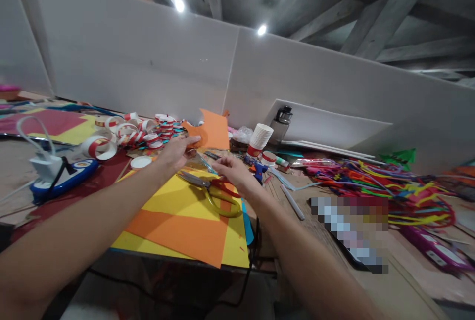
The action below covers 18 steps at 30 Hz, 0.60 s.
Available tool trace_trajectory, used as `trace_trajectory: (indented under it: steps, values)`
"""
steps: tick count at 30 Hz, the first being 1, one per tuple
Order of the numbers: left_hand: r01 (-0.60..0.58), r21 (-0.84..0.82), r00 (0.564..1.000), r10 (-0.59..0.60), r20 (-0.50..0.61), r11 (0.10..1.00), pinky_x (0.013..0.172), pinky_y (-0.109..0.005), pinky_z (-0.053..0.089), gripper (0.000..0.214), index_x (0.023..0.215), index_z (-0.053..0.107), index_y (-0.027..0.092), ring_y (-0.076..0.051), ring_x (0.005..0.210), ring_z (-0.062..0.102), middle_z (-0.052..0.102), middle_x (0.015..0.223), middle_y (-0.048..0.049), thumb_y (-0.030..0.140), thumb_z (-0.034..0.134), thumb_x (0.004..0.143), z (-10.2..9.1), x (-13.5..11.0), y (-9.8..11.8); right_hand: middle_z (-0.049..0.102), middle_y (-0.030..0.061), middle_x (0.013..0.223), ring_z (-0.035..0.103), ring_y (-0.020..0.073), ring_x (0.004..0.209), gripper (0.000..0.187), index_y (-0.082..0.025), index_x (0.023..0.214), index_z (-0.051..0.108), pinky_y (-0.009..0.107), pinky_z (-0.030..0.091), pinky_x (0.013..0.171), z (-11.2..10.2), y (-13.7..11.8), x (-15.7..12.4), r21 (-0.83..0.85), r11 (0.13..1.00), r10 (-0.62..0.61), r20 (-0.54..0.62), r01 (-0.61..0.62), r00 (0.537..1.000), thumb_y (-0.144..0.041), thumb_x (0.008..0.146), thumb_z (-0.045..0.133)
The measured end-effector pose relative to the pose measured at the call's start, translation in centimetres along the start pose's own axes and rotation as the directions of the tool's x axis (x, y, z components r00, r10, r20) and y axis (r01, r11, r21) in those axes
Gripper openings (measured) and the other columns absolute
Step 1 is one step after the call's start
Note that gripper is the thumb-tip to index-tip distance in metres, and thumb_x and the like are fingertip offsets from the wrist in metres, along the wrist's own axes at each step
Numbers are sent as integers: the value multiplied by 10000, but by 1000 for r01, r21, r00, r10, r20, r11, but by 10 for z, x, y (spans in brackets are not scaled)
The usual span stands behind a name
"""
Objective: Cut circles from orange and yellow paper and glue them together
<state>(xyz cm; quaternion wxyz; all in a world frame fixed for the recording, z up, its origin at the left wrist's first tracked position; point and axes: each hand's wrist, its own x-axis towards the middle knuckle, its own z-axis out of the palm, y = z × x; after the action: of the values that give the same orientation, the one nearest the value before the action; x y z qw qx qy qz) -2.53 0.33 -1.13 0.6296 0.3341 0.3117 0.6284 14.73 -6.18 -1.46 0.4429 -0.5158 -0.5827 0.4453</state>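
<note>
My left hand (181, 151) is closed on a piece of orange paper (217, 131), pinching it between thumb and fingers. The sheet stands raised off the table, and a curved notch is cut in its upper left edge. My right hand (230, 170) is to its right and lower, fingers curled together; whether they grip the small dark item at their tips, I cannot tell. Just below that hand lie scissors (206, 184) with yellow and red handles, blades pointing left. They rest on yellow paper (166, 194), near a larger orange sheet (178, 233).
Rings cut from paper cups (107, 144) pile up at left, by a blue power strip (63, 181). Behind the right hand stand stacked paper cups (261, 138) and a dark bottle (279, 127). Coloured pipe cleaners (371, 179) and a blurred-out phone-like object (349, 236) lie right.
</note>
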Motion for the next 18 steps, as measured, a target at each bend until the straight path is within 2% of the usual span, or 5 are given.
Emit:
trace_trajectory:
  steps: [4, 7, 10, 14, 18]
  values:
    - [-63, -12, 997, 62, -44, 998, 435, -204, 354, 193, 686, 615, 134, -85, 525, 541, 667, 653, 7, 103, 779, 590, -10, 13, 8, 673, 17, 753, 553, 138, 661, 175, -184, 836, 700, 244, 369, 609, -12, -11, -11, -669, 707, -82, 244, 229, 966, -278, 709, 776]
    - [-79, -27, 995, 77, -57, 996, 427, -207, 337, 184, 691, 612, 140, -88, 531, 544, 676, 665, 2, 92, 761, 596, -12, 17, 12, 722, 88, 987, 627, 195, 814, 238, -191, 983, 728, 261, 407, 664, -14, -18, -21, -808, 472, 22, 412, 353, 911, -223, 748, 705]
    - [-79, -37, 996, 77, -39, 996, 427, -198, 324, 185, 696, 603, 149, -81, 533, 534, 675, 667, 10, 83, 750, 604, -12, 18, 14, 717, 132, 1074, 655, 240, 884, 404, -193, 1152, 704, 280, 425, 673, -9, -19, -27, -859, 343, 61, 423, 379, 904, -156, 756, 638]
    - [-110, -16, 994, 110, 8, 994, 436, -180, 291, 205, 738, 600, 158, -73, 578, 555, 692, 707, 25, 48, 743, 641, -11, 14, 21, 724, 155, 1033, 663, 284, 864, 481, -191, 1218, 672, 302, 401, 612, -2, -17, -28, -882, 291, 83, 409, 371, 909, -178, 740, 625]
    - [-171, 57, 985, 170, 8, 984, 477, -196, 341, 176, 814, 617, 151, -96, 638, 600, 718, 737, 25, 5, 690, 749, -11, 11, 36, 723, 140, 1070, 654, 284, 924, 461, -197, 1152, 678, 302, 435, 667, -6, -16, -24, -842, 395, -34, 387, 368, 921, -217, 692, 696]
